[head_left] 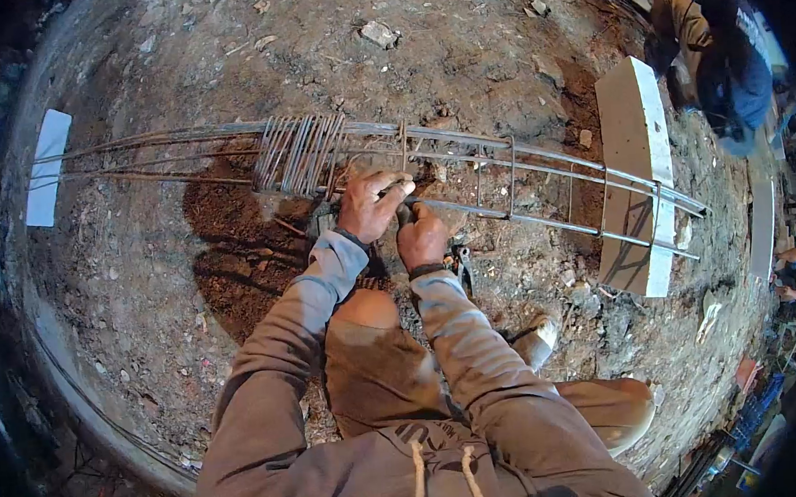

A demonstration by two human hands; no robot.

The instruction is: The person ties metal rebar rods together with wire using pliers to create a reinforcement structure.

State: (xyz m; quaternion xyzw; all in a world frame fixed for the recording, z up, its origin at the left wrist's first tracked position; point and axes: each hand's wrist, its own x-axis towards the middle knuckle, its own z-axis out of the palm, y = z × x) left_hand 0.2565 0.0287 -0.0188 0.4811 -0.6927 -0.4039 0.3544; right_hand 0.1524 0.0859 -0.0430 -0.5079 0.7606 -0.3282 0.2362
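Note:
A long rebar cage [478, 210] lies across the ground, its bars running from left to right. Bunched square stirrups [301, 155] sit around the bars left of centre. My left hand [372, 204] is at the near bar just right of that bunch, thumb and fingers closed together; what they pinch is too small to name. Close beside it, my right hand [423, 237] has its fingers curled at the same bar, with its grip mostly hidden. Pincers [463, 267] are just right of my right hand, near the knee.
A pale block [655, 166] supports the cage's right end, and a white block [48, 169] lies under the left end. Another person [731, 59] crouches at the upper right. Stones [379, 35] are scattered over the rough dirt.

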